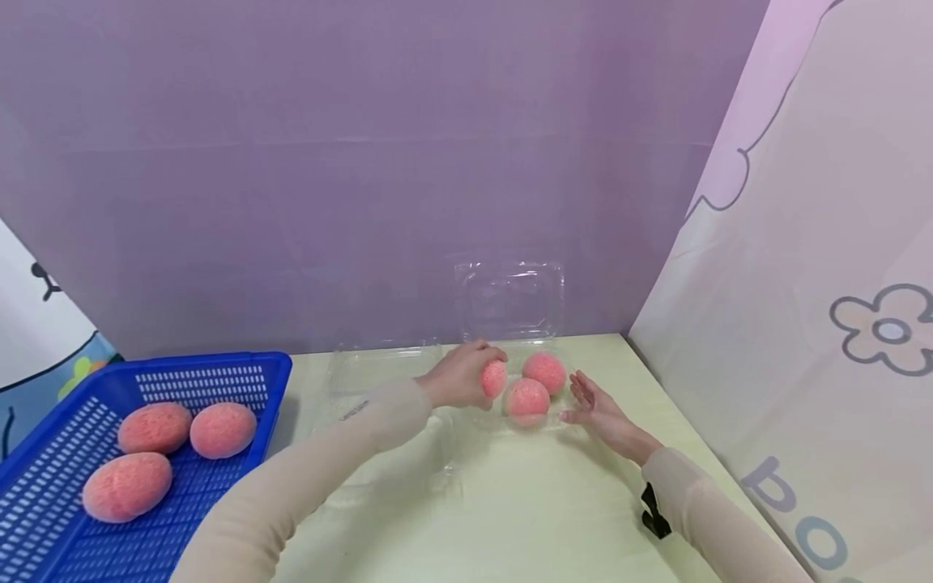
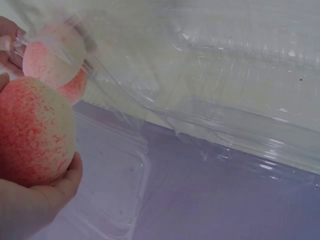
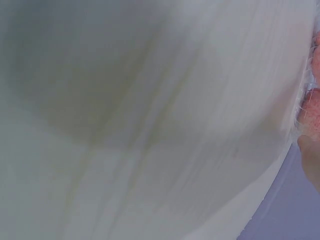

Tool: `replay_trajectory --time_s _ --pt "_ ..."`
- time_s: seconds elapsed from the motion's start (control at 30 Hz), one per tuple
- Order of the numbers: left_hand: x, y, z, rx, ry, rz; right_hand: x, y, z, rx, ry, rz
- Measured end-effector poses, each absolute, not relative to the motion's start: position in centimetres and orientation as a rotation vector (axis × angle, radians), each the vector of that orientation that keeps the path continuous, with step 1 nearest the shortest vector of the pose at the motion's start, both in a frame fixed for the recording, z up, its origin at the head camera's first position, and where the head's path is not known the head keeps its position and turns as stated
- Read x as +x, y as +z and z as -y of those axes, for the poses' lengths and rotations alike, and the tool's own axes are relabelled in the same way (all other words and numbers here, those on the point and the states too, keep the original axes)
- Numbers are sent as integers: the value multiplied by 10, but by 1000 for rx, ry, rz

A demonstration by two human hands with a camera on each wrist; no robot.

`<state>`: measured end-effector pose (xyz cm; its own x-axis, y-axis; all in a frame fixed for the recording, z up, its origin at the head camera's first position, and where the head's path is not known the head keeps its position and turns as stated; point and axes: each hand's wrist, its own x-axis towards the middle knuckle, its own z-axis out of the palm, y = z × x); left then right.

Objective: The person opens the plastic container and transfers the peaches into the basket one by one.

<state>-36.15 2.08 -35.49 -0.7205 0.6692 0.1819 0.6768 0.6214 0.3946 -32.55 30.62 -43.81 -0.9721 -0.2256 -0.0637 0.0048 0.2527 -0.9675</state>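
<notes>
My left hand grips a pink-and-cream peach, fingers and thumb curled round it, over the left side of a clear plastic clamshell box. The box's lid stands up at the back against the wall. Two more peaches, one in front and one behind, sit in the box's right part. Beside its right edge is my right hand, with fingers extended and nothing held. In the right wrist view only a fingertip shows near the peaches, at the far right edge.
Another clear plastic box lies to the left, partly behind my left forearm. A blue basket at the left holds three larger peaches. A purple wall closes the back, and a printed sheet stands on the right.
</notes>
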Motion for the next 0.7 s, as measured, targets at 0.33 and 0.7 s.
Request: replay_trajectory --time_s 0.33,0.7 --pt "-336 -346 -3 -1224 -680 2796 -328 -440 -306 -197 -1805 -2336" --pt "-322 -336 19 -1175 -620 2798 -328 -440 -306 -208 -1803 -2334"
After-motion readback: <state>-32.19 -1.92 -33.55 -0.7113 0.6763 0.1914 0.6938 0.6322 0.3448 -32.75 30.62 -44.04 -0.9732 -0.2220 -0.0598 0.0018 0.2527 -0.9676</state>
